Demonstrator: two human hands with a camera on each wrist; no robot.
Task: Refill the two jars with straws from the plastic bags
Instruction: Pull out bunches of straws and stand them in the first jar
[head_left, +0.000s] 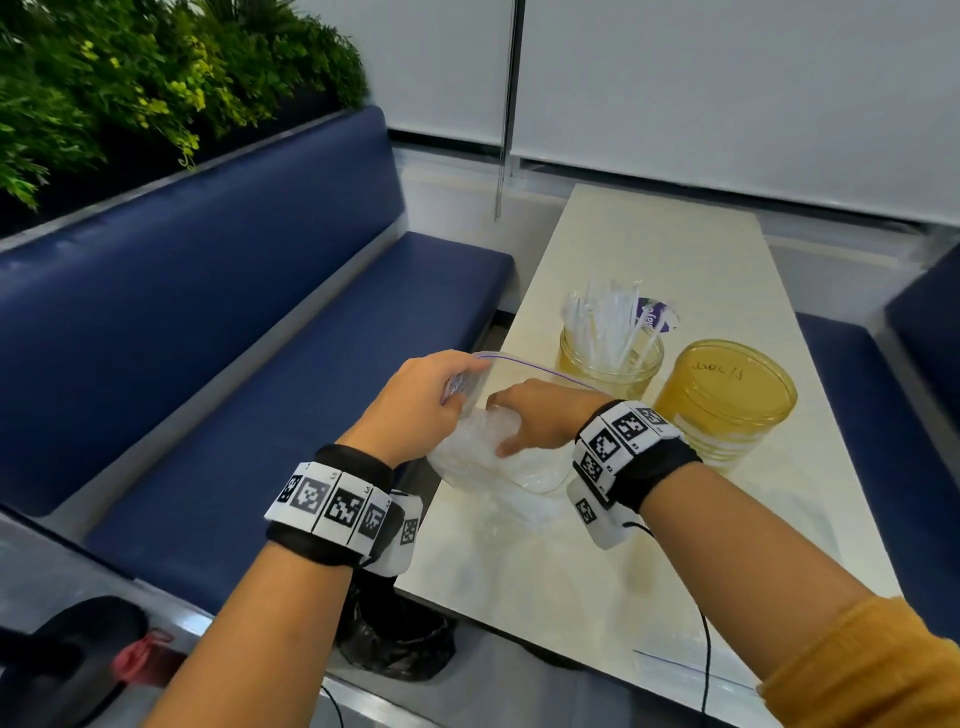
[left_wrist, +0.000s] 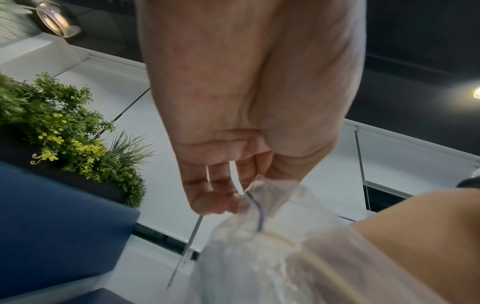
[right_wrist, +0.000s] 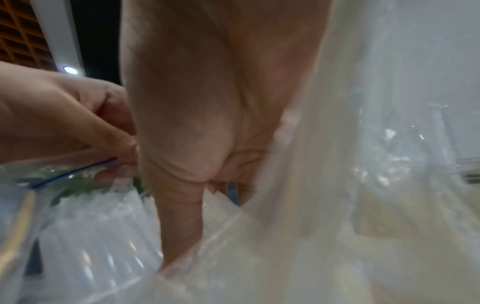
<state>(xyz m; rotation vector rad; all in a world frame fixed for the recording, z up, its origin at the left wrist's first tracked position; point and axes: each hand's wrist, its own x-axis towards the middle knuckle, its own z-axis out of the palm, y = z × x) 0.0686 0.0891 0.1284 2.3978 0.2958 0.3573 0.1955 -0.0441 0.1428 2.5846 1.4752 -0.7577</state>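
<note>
A clear zip bag (head_left: 519, 473) stands on the near left part of the cream table (head_left: 675, 249). My left hand (head_left: 457, 384) pinches its purple zip edge and holds the mouth open (left_wrist: 239, 203). My right hand (head_left: 498, 426) is inside the bag, fingers curled over a bundle of wrapped straws (head_left: 480, 423), thumb pointing down among them (right_wrist: 182, 226). Behind the bag stand two yellowish glass jars. The left jar (head_left: 610, 364) holds several wrapped straws (head_left: 608, 322). The right jar (head_left: 724, 400) shows no straws, and its flat top has writing on it.
A blue padded bench (head_left: 260, 338) runs along the table's left side, with green plants (head_left: 130, 78) above its back. A purple-and-white label (head_left: 652, 312) lies behind the jars. Another flat clear bag (head_left: 691, 670) lies at the table's near edge. A black bag (head_left: 395, 639) sits below.
</note>
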